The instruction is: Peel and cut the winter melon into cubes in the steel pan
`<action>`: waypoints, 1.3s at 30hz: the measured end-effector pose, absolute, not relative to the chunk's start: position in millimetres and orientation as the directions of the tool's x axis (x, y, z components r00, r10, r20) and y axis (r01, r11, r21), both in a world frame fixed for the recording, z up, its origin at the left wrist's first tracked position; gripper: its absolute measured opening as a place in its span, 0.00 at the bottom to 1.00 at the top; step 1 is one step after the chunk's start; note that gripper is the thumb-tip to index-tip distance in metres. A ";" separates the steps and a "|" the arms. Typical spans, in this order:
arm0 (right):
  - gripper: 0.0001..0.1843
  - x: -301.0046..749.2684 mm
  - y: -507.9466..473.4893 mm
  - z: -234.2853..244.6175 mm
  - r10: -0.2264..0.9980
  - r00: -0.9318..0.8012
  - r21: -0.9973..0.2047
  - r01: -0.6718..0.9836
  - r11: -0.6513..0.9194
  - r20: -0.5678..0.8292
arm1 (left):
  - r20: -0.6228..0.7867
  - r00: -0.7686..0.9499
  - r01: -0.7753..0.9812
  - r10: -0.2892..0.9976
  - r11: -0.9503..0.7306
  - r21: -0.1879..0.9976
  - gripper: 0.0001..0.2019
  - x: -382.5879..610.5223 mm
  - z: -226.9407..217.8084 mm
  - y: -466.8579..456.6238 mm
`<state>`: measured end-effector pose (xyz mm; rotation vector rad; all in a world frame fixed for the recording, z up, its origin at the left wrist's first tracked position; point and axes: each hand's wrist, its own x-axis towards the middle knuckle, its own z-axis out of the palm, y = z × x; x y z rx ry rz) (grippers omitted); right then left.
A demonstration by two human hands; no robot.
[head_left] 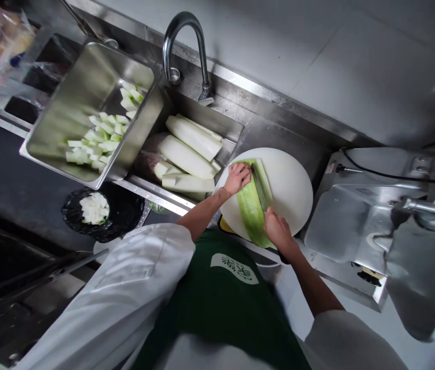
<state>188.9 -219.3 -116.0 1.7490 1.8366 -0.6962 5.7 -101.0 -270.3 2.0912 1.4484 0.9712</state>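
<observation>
A round white cutting board (294, 190) bears a long pale-green slab of winter melon (251, 210), with a narrow cut strip (264, 177) along its right side. My left hand (238, 177) presses on the far end of the slab with curled fingers. My right hand (276, 226) is closed around the handle of a kitchen knife (259, 187). The blade lies lengthwise between slab and strip, its tip pointing away from me near my left fingers. The handle is mostly hidden by my right hand.
Left of the board, a sink holds several peeled melon pieces (190, 156) below a faucet (184, 20). A deep steel pan (55, 121) with cut chunks (100, 136) overlaps its left side. Below stands a black-lined bin (123, 210). A metal slicing machine (337, 221) is at right.
</observation>
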 end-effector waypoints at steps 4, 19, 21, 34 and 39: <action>0.12 221.2 -264.4 -87.8 0.667 -0.017 0.008 0.999 0.035 -0.745 | 0.311 0.207 0.649 0.927 -0.368 0.665 0.11 6.3 -269.1 -100.9; 0.12 250.2 -340.4 -148.2 0.659 0.039 -0.011 0.997 -0.072 -0.751 | 0.356 0.165 0.643 0.920 -0.375 0.668 0.07 6.0 -276.9 -96.8; 0.11 257.5 -340.1 -127.5 0.683 0.031 0.009 0.999 -0.037 -0.729 | 0.381 0.188 0.613 0.905 -0.411 0.675 0.07 0.8 -271.9 -97.8; 0.20 155.0 -234.8 -110.9 0.855 -0.079 0.037 0.993 0.114 -0.512 | 0.390 0.128 0.643 0.912 -0.376 0.667 0.12 -28.4 -256.6 -135.2; 0.18 138.9 -222.3 -101.6 0.841 -0.089 0.067 0.987 0.148 -0.534 | 0.356 0.278 0.616 0.892 -0.450 0.647 0.12 -16.2 -269.3 -122.9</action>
